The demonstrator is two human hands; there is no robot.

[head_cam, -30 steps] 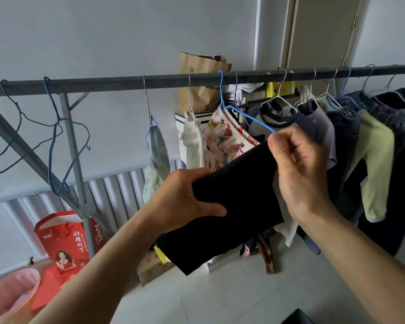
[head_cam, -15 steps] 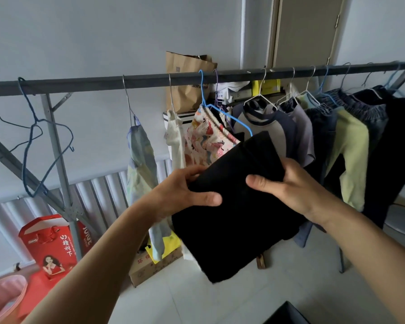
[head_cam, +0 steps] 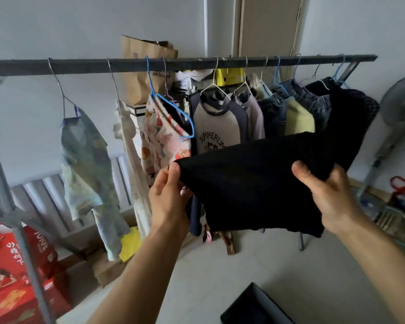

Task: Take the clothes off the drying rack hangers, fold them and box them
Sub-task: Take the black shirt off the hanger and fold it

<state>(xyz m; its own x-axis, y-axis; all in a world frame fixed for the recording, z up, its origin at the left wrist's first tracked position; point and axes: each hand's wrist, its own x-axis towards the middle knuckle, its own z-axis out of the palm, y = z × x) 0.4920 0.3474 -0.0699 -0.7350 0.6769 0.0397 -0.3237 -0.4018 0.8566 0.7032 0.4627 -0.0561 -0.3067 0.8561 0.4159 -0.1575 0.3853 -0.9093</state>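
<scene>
A folded black garment (head_cam: 250,181) is held up in front of the drying rack. My left hand (head_cam: 167,195) pinches its left corner and my right hand (head_cam: 330,197) grips its right edge, thumb on top. Behind it the grey rack bar (head_cam: 126,65) carries several hangers with clothes: a pale green shirt (head_cam: 84,160), a patterned floral piece (head_cam: 160,139) on a blue hanger (head_cam: 171,104), a grey raglan shirt (head_cam: 216,127), a yellow-green top (head_cam: 298,118) and dark trousers (head_cam: 351,113). A dark box corner (head_cam: 253,307) shows at the bottom edge.
Red gift bags (head_cam: 12,272) stand on the floor at the left by the rack leg (head_cam: 28,265). A brown paper bag (head_cam: 145,66) sits on boxes behind the bar. A fan (head_cam: 400,106) stands at the right. A cardboard box (head_cam: 108,267) lies under the rack.
The view has swung to the right and down. The black garment has been turned from a slanted hold to a wide, flatter spread, my hands moving apart to its left corner and right edge.
</scene>
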